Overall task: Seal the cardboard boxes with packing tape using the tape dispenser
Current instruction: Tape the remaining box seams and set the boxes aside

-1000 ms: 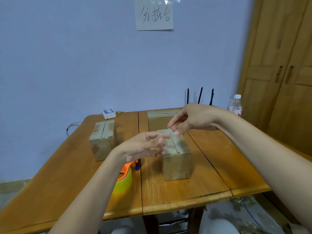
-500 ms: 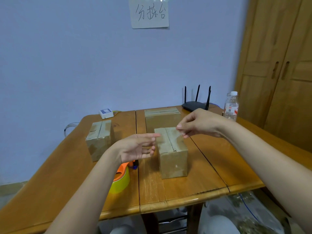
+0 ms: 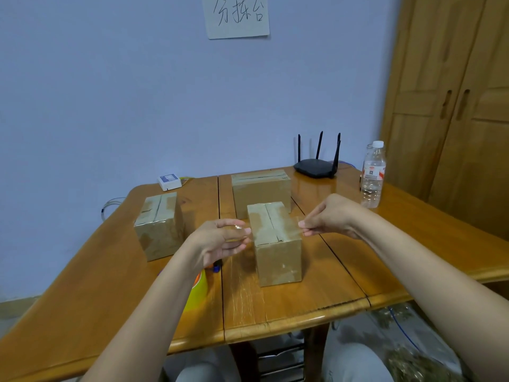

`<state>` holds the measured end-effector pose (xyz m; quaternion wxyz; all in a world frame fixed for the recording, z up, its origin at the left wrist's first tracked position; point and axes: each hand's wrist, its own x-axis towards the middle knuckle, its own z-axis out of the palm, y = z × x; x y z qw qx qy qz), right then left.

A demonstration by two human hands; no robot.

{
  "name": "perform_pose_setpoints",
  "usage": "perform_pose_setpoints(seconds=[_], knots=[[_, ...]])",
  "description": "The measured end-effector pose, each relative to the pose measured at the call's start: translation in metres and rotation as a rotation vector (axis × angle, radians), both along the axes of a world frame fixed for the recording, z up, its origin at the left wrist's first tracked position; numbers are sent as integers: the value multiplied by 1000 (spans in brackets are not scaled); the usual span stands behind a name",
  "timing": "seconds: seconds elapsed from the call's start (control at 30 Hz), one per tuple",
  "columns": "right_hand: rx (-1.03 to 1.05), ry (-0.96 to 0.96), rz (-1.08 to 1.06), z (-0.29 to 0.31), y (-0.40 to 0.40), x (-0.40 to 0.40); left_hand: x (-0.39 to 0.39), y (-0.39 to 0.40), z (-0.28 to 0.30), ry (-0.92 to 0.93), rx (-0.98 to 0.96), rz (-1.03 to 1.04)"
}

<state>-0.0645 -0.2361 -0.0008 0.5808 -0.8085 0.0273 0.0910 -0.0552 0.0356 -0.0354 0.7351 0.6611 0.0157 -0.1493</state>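
Wooden table (image 3: 289,307) carries it all, its near rim curving round just this side of the middle box (image 3: 275,241), which I'll take as our marker. Behind that box, touching or nearly so, sits a larger box (image 3: 261,188); off to its left, well apart, a third box (image 3: 159,224) with tape along its seam.

Both hands are up at the middle box's top. Left hand (image 3: 220,241) on its left side, right hand (image 3: 327,219) on its right, each pinching an end of a clear tape strip (image 3: 275,230) stretched crosswise over the lid seam. So I judge the step is laying a cut strip across the flaps. Whether the strip already touches the cardboard, I cannot tell.

Next move, I'd say: lower it square over the seam, press the middle, then smooth the ends down both side walls, no wrinkles.

Room? Bare table on the box's right side, plenty for the right hand. Tighter on the left: the yellow tape dispenser (image 3: 197,290) lies near that side, mostly hidden under the left forearm.
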Motion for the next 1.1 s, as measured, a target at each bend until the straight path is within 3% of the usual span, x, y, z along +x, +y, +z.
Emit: perform_pose_setpoints(seconds=[0.47,1.1], knots=[[197,136,-58,-14,-11,4,1,9,-9,35,2,-2],[77,99,-94,-24,-8,8,10,10,-13,133,51,-18]])
